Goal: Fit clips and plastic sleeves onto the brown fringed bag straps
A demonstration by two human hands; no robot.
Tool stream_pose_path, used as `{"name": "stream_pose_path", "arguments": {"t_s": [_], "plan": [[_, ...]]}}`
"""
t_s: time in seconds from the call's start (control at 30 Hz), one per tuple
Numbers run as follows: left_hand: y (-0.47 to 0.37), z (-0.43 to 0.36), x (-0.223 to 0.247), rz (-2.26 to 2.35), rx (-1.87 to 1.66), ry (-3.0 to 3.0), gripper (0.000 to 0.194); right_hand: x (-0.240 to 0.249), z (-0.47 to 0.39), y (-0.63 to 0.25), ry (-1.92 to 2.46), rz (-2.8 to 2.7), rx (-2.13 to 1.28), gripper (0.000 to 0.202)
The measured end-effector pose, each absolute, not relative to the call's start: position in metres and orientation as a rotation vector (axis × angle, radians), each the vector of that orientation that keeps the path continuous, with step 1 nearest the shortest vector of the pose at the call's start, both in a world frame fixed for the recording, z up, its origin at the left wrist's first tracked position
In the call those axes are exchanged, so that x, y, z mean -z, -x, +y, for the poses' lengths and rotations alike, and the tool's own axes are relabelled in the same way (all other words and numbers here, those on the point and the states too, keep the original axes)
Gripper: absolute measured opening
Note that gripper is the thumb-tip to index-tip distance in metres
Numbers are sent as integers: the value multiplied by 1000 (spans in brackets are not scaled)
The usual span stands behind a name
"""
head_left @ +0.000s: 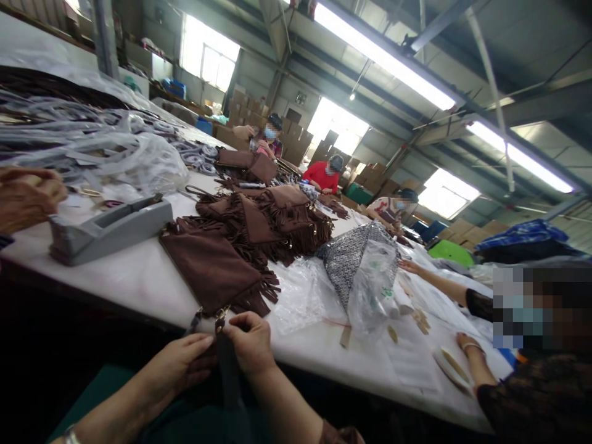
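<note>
At the table's near edge lies a brown fringed handbag [210, 265] with gold-coloured metal clasps at its lower corner. A dark strap [229, 376] hangs down from one clasp between my hands. My right hand [252, 342] pinches the strap's upper end, thumb and forefinger just below the clasp [221, 317]. From the other side my left hand [187, 357] closes on the strap, its fingertips partly hidden in shadow. More brown fringed bags [272, 216] are piled behind the first one.
A grey tape dispenser [111, 228] stands on the left of the white table [143, 287], near wrapped straps [134, 154]. Clear plastic and a patterned bag [356, 259] lie to the right. A co-worker [541, 364] sits at right; several people work farther back.
</note>
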State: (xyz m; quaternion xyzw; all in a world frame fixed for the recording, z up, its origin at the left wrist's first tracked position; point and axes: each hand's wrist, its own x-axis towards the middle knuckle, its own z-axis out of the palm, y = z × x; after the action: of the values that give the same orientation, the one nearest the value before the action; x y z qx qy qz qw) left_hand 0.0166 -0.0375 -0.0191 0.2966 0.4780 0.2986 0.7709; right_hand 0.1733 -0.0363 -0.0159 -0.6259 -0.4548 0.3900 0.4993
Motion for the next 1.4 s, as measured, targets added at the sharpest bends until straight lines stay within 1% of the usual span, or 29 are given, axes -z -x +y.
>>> {"name": "stream_pose_path", "arguments": {"t_s": [0.1,0.23,0.37,0.47,0.53,0.67,0.77,0.9,0.97,1.07,1.13,1.3,1.4], "plan": [[-13,-42,23,1057,-714,-792,61,18,-42,-169,1531,-1065,-987,11],[-16,-42,28,1047,-800,-952,55,16,-50,-169,1519,-1090,-971,10],[-23,-39,27,1057,-835,-929,55,12,-52,-170,1457,-1239,-901,12],[-25,-38,21,1058,-852,-874,53,13,-52,-171,1391,-1249,-962,15],[-25,-38,20,1058,-853,-866,50,17,-55,-172,1371,-1130,-1085,22],[-23,-40,25,1055,-826,-906,46,30,-71,-174,1350,-897,-1360,49],[-23,-41,31,1090,-828,-916,46,41,-88,-172,1346,-905,-1444,57],[-21,-41,35,1143,-823,-1017,46,56,-99,-164,1333,-848,-1451,52],[-18,-40,35,1158,-819,-1163,40,61,-99,-162,1333,-811,-1418,50],[-15,-41,36,1181,-846,-1428,30,62,-95,-160,1356,-830,-1341,52],[-13,-42,37,1185,-884,-1564,27,57,-94,-160,1368,-866,-1310,53],[-8,-42,49,1202,-951,-1891,27,45,-89,-156,1445,-954,-1213,50],[-5,-38,56,1165,-1064,-2175,26,46,-82,-154,1497,-1000,-1104,48]]}}
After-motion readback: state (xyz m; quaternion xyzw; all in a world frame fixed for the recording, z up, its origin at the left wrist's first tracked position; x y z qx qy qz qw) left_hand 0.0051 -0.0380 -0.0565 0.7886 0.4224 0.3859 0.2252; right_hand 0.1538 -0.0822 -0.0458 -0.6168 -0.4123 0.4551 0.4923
